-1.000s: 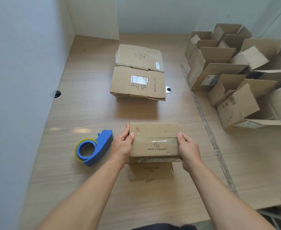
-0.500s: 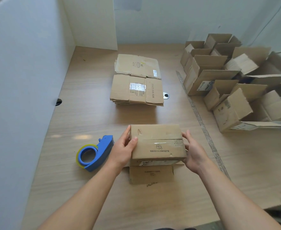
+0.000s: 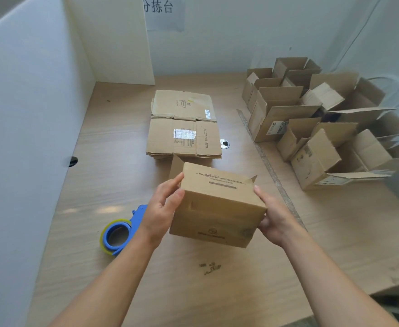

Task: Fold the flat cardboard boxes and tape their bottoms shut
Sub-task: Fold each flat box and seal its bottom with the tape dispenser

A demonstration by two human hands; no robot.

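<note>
Cardboard box (image 3: 217, 204) conceals its underside and far flaps; printed text is blurred. It is held clear above the table (image 3: 217, 291), left hand (image 3: 163, 211) clasping its left side and right hand (image 3: 274, 215) its right. Half a second earlier it stood lower with its taped face up; it is now tilted and raised.

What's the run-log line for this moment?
left hand: gripping folded brown cardboard box | right hand: gripping it | box: lifted, tilted | blue tape dispenser: on table
</note>
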